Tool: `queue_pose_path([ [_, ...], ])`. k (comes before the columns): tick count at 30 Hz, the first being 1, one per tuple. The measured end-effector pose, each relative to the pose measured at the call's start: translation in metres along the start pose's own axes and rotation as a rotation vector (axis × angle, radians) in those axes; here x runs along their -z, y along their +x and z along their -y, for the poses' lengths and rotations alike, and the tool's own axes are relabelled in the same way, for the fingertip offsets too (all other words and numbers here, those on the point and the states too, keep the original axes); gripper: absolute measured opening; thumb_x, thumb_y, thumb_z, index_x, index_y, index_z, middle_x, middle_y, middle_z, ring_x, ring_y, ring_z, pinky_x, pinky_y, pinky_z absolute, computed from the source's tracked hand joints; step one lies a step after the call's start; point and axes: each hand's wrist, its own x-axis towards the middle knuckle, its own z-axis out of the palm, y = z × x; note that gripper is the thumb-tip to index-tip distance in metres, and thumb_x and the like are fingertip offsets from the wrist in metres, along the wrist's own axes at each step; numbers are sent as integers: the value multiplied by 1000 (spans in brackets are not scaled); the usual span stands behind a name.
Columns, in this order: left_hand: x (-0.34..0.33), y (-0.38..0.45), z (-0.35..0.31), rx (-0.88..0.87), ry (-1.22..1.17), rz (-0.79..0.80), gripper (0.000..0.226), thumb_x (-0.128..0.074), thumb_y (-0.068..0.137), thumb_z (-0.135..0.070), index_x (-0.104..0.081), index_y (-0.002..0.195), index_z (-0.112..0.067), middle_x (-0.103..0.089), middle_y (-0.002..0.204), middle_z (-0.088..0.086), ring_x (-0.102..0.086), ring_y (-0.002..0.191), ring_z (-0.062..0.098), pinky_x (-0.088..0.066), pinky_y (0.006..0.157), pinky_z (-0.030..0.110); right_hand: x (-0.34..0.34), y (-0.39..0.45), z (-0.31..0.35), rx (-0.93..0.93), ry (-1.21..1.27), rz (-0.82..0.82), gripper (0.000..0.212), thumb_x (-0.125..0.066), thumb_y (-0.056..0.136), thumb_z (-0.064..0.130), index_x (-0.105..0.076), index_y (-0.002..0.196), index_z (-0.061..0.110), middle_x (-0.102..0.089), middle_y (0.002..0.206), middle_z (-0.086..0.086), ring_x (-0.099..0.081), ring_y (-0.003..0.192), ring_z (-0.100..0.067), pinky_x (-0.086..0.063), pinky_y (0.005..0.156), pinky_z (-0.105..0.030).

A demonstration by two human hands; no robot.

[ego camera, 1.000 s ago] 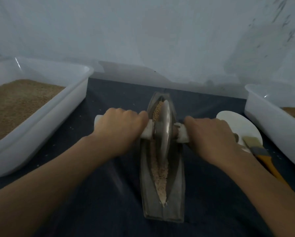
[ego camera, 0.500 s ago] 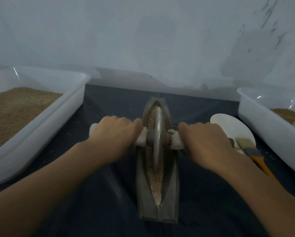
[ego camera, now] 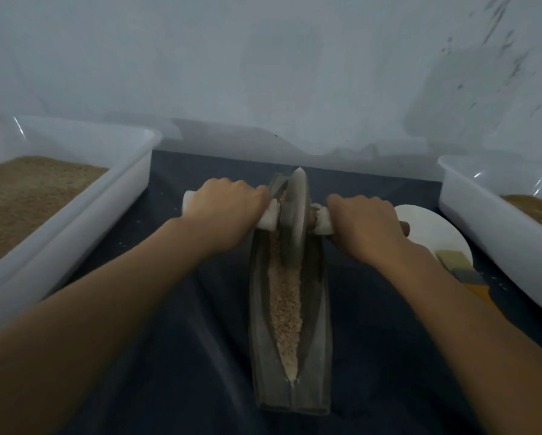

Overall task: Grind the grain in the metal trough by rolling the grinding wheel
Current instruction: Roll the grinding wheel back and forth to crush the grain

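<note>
A long, boat-shaped metal trough [ego camera: 321, 309] lies lengthwise on the dark cloth in front of me. Crushed tan grain [ego camera: 286, 304] fills its groove. The metal grinding wheel [ego camera: 295, 218] stands upright in the groove at the trough's far end. A white-wrapped axle handle runs through the wheel. My left hand [ego camera: 227, 211] grips the left end of the handle. My right hand [ego camera: 364, 224] grips the right end. Both arms are stretched forward.
A white plastic tub [ego camera: 84, 221] of brown grain stands on the left. Another white tub [ego camera: 495, 221] with a little grain stands on the right. Between it and the trough lie a white plate [ego camera: 433, 227] and a yellow-handled brush [ego camera: 464, 268]. A pale wall rises close behind.
The wheel has rolled away from me, from the trough's middle to its far end, and both hands went forward with the handle. More crushed grain now shows in the near groove.
</note>
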Motion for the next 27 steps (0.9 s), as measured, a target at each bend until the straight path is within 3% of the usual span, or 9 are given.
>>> queue_pose_path([
  [2, 1, 3, 1, -7, 3, 10, 33, -60, 78, -16, -28, 83, -19, -56, 75, 3, -42, 55, 27, -23, 48, 34, -2, -1, 0, 2, 6, -17, 33, -63, 83, 36, -34, 83, 21, -31, 60, 5, -36, 53, -21, -23, 50, -31],
  [6, 13, -17, -8, -1, -41, 57, 37, -59, 83, -21, -22, 86, -21, -58, 83, 0, -47, 62, 26, -26, 52, 35, 13, -21, 7, 27, -6, -15, 33, -63, 82, 34, -32, 83, 22, -29, 59, 7, -29, 48, -14, -18, 47, -29],
  [8, 25, -38, -13, -3, -67, 77, 41, -60, 82, -23, -20, 87, -23, -57, 84, -2, -53, 65, 26, -26, 53, 35, 25, -39, 10, 64, 5, 25, 34, -64, 81, 35, -32, 84, 23, -33, 62, 7, -36, 52, -16, -26, 50, -30],
  [10, 37, -62, -18, -60, -41, 39, 49, -70, 73, -21, -22, 86, -23, -56, 76, -3, -56, 62, 25, -24, 50, 34, 35, -60, 14, 117, -16, 29, 42, -69, 76, 36, -29, 82, 25, -45, 65, 5, -41, 54, -19, -27, 51, -30],
  [13, 50, -81, -21, -129, -39, -1, 54, -81, 49, -11, -39, 80, -20, -48, 61, -4, -47, 46, 20, -21, 43, 30, 41, -82, 16, 135, -104, -4, 56, -78, 63, 34, -25, 78, 26, -58, 64, 3, -51, 48, -19, -12, 44, -27],
  [17, 39, -64, -20, -50, -38, 47, 43, -68, 75, -18, -26, 86, -24, -45, 74, -8, -50, 61, 18, -28, 52, 32, 32, -64, 13, 106, -89, -15, 46, -70, 75, 34, -25, 81, 26, -59, 72, 4, -55, 58, -20, -22, 50, -30],
  [21, 17, -32, -10, 9, -48, 32, 31, -58, 83, -20, -27, 88, -22, -56, 83, -5, -59, 70, 23, -30, 55, 34, 14, -23, 8, 26, -52, -20, 37, -66, 80, 33, -30, 82, 22, -32, 58, 7, -34, 52, -19, -21, 50, -30],
  [25, 5, -5, -7, 51, -15, -4, 35, -60, 83, -19, -25, 86, -20, -60, 86, -1, -61, 72, 27, -30, 55, 34, -2, 2, -2, -10, -41, -57, 39, -68, 80, 34, -31, 83, 19, -56, 69, 0, -36, 53, -22, -26, 51, -31],
  [27, 6, -1, -8, 52, -5, -4, 34, -60, 82, -17, -27, 87, -20, -61, 87, 0, -61, 75, 28, -30, 55, 34, -3, 2, -2, -18, -33, -57, 39, -67, 81, 36, -32, 83, 19, -55, 70, 1, -37, 54, -22, -27, 51, -31],
])
